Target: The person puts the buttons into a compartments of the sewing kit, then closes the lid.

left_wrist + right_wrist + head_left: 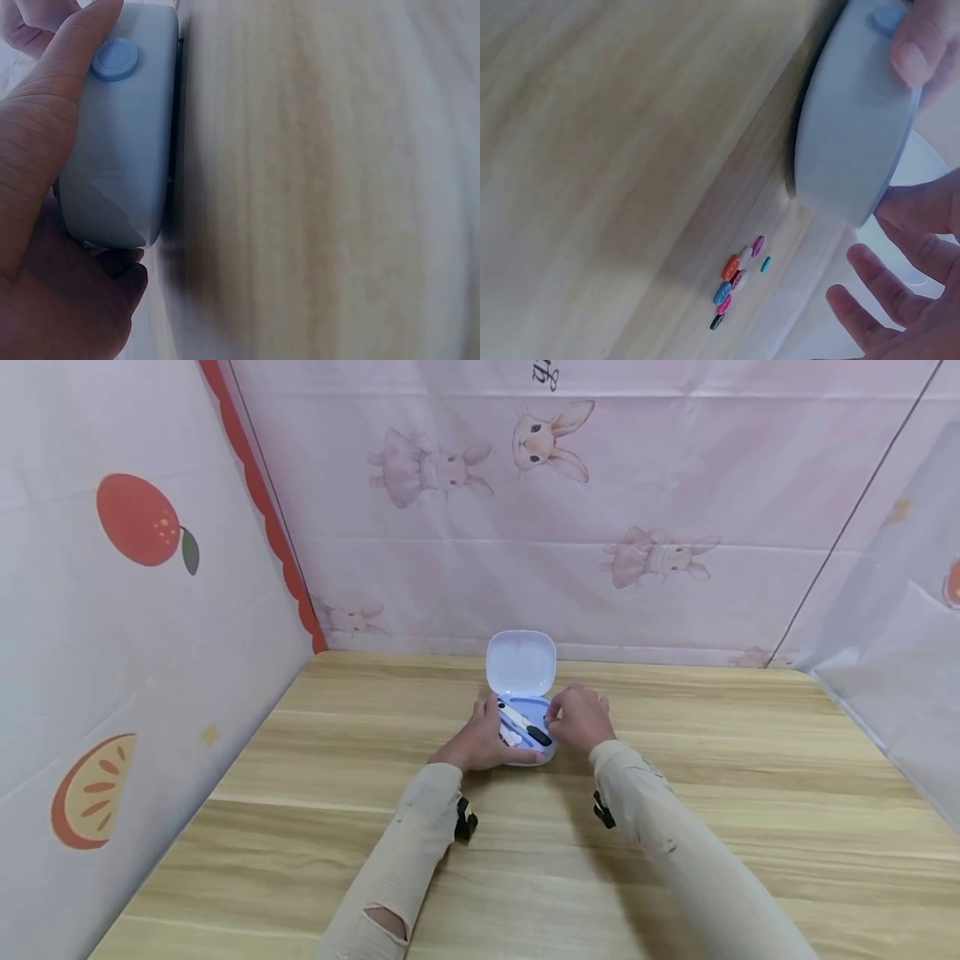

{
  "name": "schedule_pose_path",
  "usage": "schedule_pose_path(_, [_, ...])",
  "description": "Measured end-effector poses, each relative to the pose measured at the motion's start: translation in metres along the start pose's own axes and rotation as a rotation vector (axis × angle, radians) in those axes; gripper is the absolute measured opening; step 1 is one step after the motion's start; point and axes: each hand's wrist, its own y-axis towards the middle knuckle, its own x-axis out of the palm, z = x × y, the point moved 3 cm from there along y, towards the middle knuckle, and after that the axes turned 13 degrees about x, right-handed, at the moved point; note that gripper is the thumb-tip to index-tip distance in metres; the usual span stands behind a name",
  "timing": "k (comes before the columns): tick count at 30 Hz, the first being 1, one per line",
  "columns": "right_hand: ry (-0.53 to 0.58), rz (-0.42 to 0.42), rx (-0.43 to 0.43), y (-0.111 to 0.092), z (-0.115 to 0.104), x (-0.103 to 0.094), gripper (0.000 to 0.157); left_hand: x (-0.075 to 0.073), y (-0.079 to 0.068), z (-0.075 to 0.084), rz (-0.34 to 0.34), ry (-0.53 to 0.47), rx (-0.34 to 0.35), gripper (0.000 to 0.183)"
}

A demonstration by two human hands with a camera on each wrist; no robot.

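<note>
A light blue sewing kit case (549, 755) lies with its lid (521, 662) raised at the back. My left hand (483, 741) grips the case, its thumb along the front wall beside a round blue catch (115, 59). A slim white tool with a black end (528, 725) lies diagonally inside, above a small white piece with dark marks (510, 737). My right hand (581, 718) reaches over the right rim. Its thumb and index finger are bent down into the case, other fingers spread outside. I cannot tell whether these fingertips pinch something.
Several coloured buttons (731, 268) lie loosely grouped on the wooden table (630, 150) beside the case, hidden behind my right hand in the head view. A printed cloth wall (450, 568) rises just behind the lid, and another cloth wall (150, 677) stands at the left.
</note>
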Motion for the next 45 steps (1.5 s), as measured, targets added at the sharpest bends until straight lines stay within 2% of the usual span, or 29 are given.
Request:
schedule_pose_path(6, [0.134,-0.002,0.055,-0.002,0.009,-0.018,0.007,0.001,0.001,0.000,0.000,0.001,-0.009,0.141])
schedule_pose_path(9, [0.150,-0.002,0.061,-0.001,0.016,-0.026,0.012,0.001,0.000,0.000,0.005,-0.001,-0.022,0.142])
schedule_pose_path(15, [0.112,-0.006,0.065,0.000,0.034,-0.035,0.019,0.001,0.000,-0.001,0.002,-0.012,-0.037,0.142])
schedule_pose_path(26, [0.019,-0.045,0.033,-0.002,0.066,-0.028,0.017,0.000,-0.003,0.002,0.001,-0.021,-0.013,0.141])
schedule_pose_path(36, [-0.056,-0.105,0.034,0.000,0.077,-0.019,0.019,0.001,0.001,-0.005,0.001,-0.019,-0.023,0.144])
schedule_pose_path(45, [-0.111,-0.120,0.035,0.002,0.084,-0.014,0.018,0.000,0.000,-0.001,0.008,-0.026,-0.026,0.142])
